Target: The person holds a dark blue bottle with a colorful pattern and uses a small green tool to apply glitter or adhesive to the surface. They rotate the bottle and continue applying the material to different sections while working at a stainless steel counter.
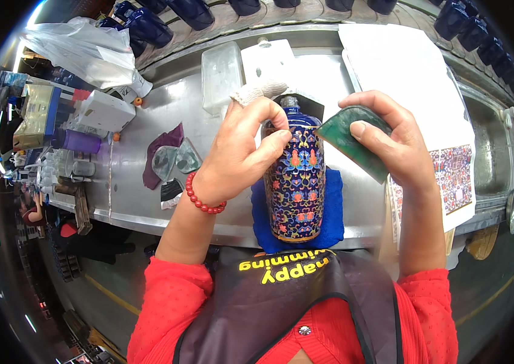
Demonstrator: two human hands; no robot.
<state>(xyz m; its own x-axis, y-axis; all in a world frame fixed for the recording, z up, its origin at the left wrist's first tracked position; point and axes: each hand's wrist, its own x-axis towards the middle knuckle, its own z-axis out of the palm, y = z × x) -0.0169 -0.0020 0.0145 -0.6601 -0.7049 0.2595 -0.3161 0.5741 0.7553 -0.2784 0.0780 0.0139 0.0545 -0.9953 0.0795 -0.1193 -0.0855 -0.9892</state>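
A dark blue bottle with a colourful floral pattern is in front of me on a folded blue cloth. Its neck points to the far side. My left hand, with a red bead bracelet at the wrist, is at the bottle's upper left. Thumb and forefinger are pinched together against the patterned side; anything between them is too small to make out. Whitish knitted material shows just beyond its fingers. To the right of the bottle, my right hand grips a flat green scraper, its corner close to the bottle's shoulder.
A white sheet and printed pattern sheets lie on the right, beside a metal sink. Dark scraps lie left on the metal bench. Behind stand a clear tray, a white container and several blue bottles.
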